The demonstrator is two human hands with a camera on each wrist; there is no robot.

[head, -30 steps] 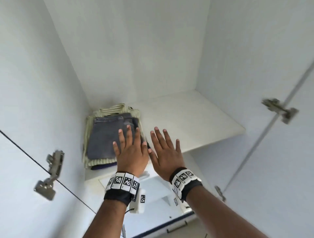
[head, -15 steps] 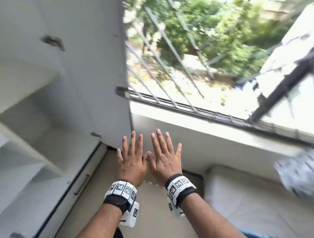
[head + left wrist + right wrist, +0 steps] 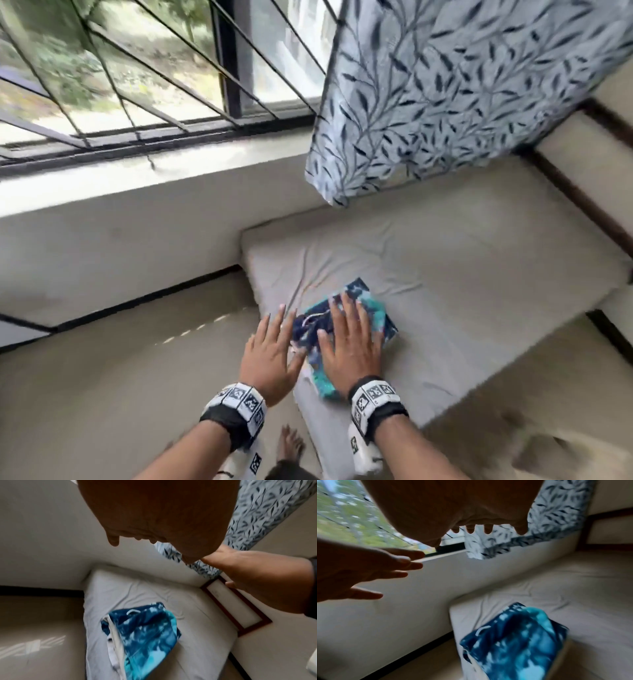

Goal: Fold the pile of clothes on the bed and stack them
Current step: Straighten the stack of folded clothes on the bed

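reaching toward the near corner of the grey-sheeted mattress bed [image 3: 462, 274], i have both hands above the one garment i can see, a folded bundle of dark navy and turquoise tie-dye cloth [image 3: 359, 310] with a white layer showing along its left edge. it lies on the sheet near the bed's front-left corner, well apart from the leaf-print blue curtain [image 3: 462, 96] hanging by the barred window [image 3: 137, 68].

my right hand [image 3: 349, 346] hovers over the bundle with fingers [image 3: 347, 308] straight and spread wide, holding nothing; the wrist views show clear air between palm and cloth. my left hand [image 3: 269, 353] is just beside it, over the bed's edge, equally flat and empty.

i judge the cloth light, soft and floppy, so it will sag and unfold if lifted by one corner. the white inner layer looks loose and could slide out. i would slip flat fingers under the two long sides and carry it level, thumbs pressing the top. the sheet is wrinkled and may drag along if i scoop too deep.
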